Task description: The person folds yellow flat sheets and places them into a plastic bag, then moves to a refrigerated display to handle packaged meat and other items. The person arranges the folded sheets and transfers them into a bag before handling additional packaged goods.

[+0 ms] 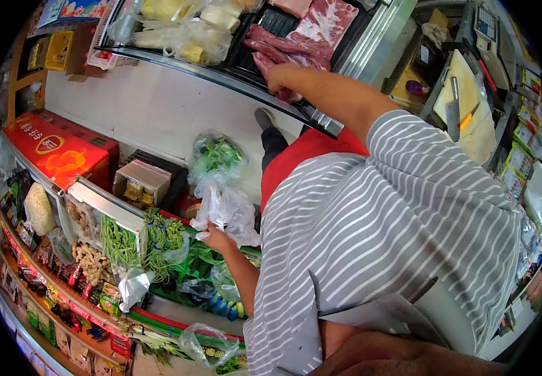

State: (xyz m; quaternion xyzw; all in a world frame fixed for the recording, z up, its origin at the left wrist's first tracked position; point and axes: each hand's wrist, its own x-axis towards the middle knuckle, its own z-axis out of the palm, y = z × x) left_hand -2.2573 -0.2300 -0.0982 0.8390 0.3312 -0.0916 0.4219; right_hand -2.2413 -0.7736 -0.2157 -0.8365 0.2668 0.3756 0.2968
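Observation:
At the far side, my right hand [281, 76] reaches over the edge of a display case, its fingers closed on a strip of raw red meat [264, 64]. Part of that strip hangs below the hand by the metal edge. More raw meat [324, 31] lies beside it on a black tray [277, 22]. To the left and nearer, my left hand [219, 239] grips a thin white plastic bag [230, 213]; its contents cannot be made out. Just beyond is a clear bag of green leafy vegetables [217, 153]; whether the two bags are joined is unclear.
Bagged pale food [183, 34] fills the case's left side. At left stand a red carton [57, 150], green beans [120, 241] and ginger [92, 262]. A cleaver [452, 113] and an orange-handled knife [468, 118] lie on a cutting board [462, 81] at right, near a scale [487, 28].

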